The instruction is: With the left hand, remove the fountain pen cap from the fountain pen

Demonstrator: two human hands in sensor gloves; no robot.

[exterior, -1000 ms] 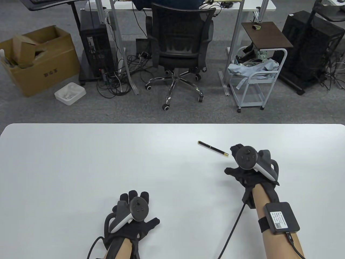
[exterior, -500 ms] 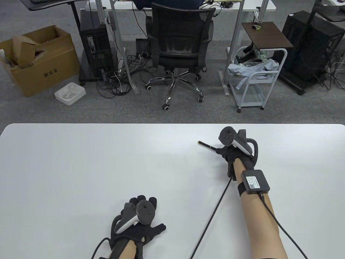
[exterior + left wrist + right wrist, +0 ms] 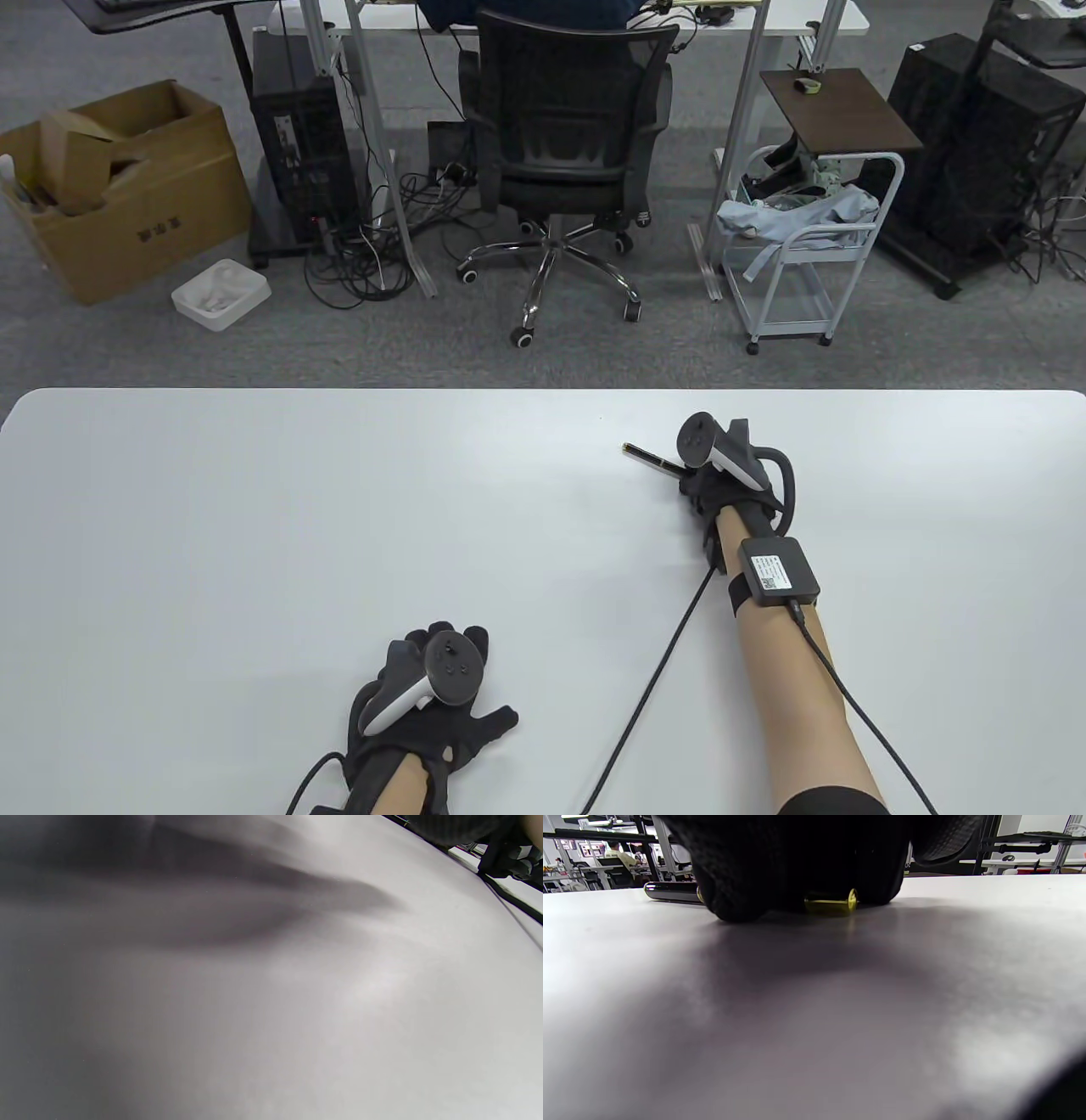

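Observation:
A black fountain pen [image 3: 649,458] with gold trim lies on the white table [image 3: 339,509], right of centre. My right hand [image 3: 704,484] sits over its near end, and only the far tip shows in the table view. In the right wrist view the gloved fingers [image 3: 797,861] close around the pen [image 3: 670,892] at the table surface, with its gold end [image 3: 833,902] showing under them. My left hand [image 3: 433,705] lies flat on the table near the front edge, fingers spread and empty. The left wrist view shows only bare table [image 3: 271,1005].
A black cable [image 3: 653,688] runs from my right wrist across the table to the front edge. Beyond the table's far edge are an office chair [image 3: 564,144], a cardboard box [image 3: 119,187] and a white cart [image 3: 806,238].
My right hand has reached forward from beside the pen onto its near end and closed over it. My left hand has shifted slightly right and stays flat.

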